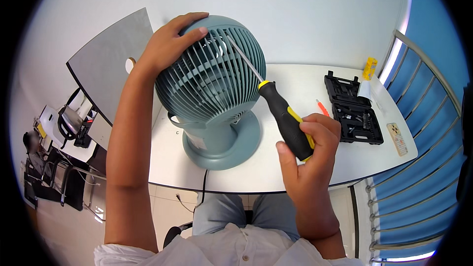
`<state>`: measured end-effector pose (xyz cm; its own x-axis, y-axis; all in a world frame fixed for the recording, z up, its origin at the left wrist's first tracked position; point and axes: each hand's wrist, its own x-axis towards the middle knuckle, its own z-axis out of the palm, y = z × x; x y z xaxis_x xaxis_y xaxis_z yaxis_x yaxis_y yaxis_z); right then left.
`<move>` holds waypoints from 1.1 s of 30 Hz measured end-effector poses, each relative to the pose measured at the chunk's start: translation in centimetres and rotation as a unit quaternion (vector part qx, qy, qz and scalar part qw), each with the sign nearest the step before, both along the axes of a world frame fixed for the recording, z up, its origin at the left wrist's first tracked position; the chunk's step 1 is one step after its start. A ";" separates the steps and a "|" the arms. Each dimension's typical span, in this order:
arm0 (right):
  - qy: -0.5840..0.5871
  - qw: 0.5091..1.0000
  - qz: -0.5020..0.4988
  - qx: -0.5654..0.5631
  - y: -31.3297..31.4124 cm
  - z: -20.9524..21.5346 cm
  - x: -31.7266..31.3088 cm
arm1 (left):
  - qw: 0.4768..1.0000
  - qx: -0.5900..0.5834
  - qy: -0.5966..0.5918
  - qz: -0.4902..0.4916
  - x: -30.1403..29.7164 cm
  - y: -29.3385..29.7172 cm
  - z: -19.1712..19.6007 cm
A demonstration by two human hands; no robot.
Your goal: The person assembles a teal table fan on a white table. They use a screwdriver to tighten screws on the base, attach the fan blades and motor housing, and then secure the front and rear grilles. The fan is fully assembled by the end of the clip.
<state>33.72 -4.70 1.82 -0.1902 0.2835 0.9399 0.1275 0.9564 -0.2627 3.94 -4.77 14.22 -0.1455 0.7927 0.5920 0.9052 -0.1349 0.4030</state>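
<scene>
A grey-green round desk fan [217,91] stands on the white table, its slatted grille turned toward me. My left hand [172,42] lies over the upper left of its housing, fingers stretched and thumb along the top slats. In my right hand [315,150] is a screwdriver [286,113] with a black and yellow handle, gripped near the butt end. Its long metal shaft slants up and left, and the tip reaches in among the slats near the top of the grille. What the tip meets there is too small to make out.
An opened black tool case [357,113] lies on the table [290,180] at right, beside a small red-orange tool [322,108], a yellow container [369,68] and a wooden piece [397,139]. A grey partition [116,54] rises at left; metal railings [419,138] run along the right. A black cord [204,187] hangs off the front edge.
</scene>
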 end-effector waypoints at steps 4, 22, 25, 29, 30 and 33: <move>0.052 0.994 -0.095 -0.010 0.5 0.1 -0.3 | 1.000 0.008 0.014 0.009 -0.3 0.0 -0.1; 0.081 0.975 0.007 -0.207 -0.7 0.7 -0.8 | 1.000 0.003 0.016 0.000 -0.9 0.7 -0.2; 0.052 0.970 0.034 -0.235 -0.9 0.6 -0.2 | 1.000 0.008 0.013 0.004 -0.7 0.7 -0.2; 0.041 0.991 0.053 -0.119 -0.6 0.0 -0.1 | 1.000 0.008 0.001 0.000 -0.4 0.5 -0.2; 0.034 0.992 0.063 -0.107 -0.6 0.2 0.0 | 1.000 0.003 -0.003 0.000 -0.2 0.4 -0.1; 0.033 0.999 -0.006 -0.013 -0.1 0.6 0.2 | 1.000 0.003 -0.005 0.000 -0.3 0.4 -0.1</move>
<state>33.88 -4.85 2.38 -0.1254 0.3104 0.9423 0.1200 0.9476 -0.2962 3.59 -4.40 14.13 -0.1521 0.7894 0.5947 0.9008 -0.1368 0.4121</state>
